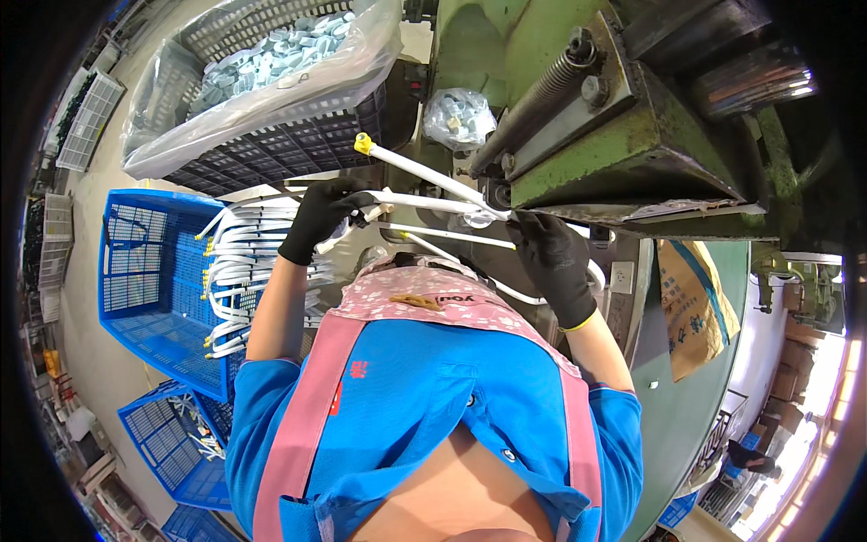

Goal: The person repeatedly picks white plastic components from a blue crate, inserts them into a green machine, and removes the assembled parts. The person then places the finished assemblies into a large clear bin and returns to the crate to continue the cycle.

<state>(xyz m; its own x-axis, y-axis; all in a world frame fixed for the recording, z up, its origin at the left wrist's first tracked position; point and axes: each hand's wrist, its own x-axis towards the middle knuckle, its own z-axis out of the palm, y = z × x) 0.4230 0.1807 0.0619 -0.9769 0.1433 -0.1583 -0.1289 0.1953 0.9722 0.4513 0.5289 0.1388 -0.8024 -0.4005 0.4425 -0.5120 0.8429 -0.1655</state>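
Note:
My left hand (322, 217), in a black glove, is closed round the left end of a white tube (423, 200) in front of the green press. A second white tube (432, 177) with a yellow end slants down toward the same spot under the press; whether the two are joined I cannot tell. My right hand (553, 262), also black-gloved, has its fingers bent at the right end where these tubes meet. Its fingertips are partly hidden, and it appears to grip the white tubing there. Below, a thinner white rod (452, 236) runs between my hands.
The green press (623, 163) stands close above my right hand. A black crate (271, 144) lined with plastic holds many grey metal pieces. Bent white tubes (248, 271) lie stacked beside a blue crate (149, 303). A clear bag (459, 117) of small parts sits by the press.

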